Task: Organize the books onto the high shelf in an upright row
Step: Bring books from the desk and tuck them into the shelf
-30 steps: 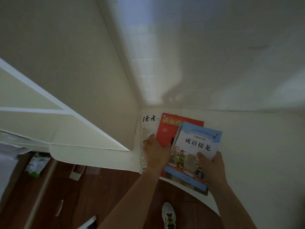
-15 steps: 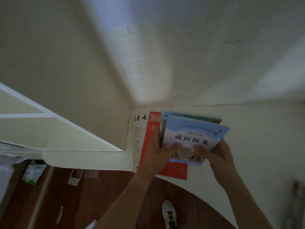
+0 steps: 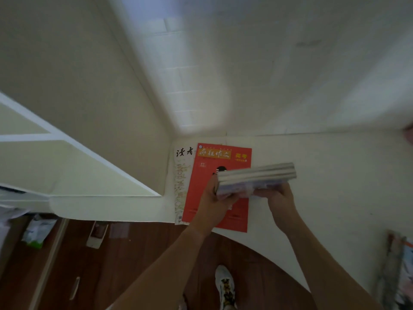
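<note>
Both hands, left hand and right hand, grip a tilted stack of thin paperback books above a flat red magazine beside a white "读者" magazine.

A home room. White shelf in a wall corner, magazines, wood floor, sneaker.

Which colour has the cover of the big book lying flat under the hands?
Red, with a yellow title band; the head view shows it.
</note>
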Tool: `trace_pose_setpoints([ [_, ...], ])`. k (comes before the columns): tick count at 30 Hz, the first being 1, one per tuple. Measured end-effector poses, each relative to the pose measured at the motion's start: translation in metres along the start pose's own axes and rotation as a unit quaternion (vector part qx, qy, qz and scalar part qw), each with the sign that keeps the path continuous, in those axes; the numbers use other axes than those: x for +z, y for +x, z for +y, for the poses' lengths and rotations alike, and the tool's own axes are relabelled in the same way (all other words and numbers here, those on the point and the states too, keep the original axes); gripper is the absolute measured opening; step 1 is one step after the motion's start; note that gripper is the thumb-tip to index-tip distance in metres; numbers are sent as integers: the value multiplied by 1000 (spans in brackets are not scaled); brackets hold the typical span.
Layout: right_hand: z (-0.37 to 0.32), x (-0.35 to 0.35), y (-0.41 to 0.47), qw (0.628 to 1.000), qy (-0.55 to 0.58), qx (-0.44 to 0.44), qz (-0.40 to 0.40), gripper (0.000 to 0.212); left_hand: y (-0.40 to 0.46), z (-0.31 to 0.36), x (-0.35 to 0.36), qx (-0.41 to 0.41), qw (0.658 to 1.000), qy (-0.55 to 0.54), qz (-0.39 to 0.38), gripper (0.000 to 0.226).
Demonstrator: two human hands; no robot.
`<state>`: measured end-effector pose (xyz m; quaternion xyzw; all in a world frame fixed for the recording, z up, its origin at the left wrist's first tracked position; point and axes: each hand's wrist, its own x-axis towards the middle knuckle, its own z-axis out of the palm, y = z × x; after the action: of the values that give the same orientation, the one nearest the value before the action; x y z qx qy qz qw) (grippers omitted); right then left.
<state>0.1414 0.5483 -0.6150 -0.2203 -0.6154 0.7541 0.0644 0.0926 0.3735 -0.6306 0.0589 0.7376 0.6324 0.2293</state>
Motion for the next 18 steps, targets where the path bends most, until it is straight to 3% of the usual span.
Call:
trace_pose_setpoints([
  [5, -40, 14, -25, 998, -38, -41, -11, 57, -30, 41, -19, -4, 1000, -16, -21, 54],
  [8, -82, 31, -57, 995, -60, -70, -21, 47, -62, 89, -35, 34, 999, -13, -21, 50],
  [10, -115, 40, -83, 994, -59, -94, -23, 47, -89, 130, -47, 73, 997, -11, -30, 62],
  [14, -194, 60, -143, 988, -6, -142, -55, 52, -163, 214, -74, 183, 981, 23, -59, 64],
  [18, -295, 92, -196, 969, 57, -179, -160, 85, -238, 305, -97, 328, 940, 92, 21, 55],
])
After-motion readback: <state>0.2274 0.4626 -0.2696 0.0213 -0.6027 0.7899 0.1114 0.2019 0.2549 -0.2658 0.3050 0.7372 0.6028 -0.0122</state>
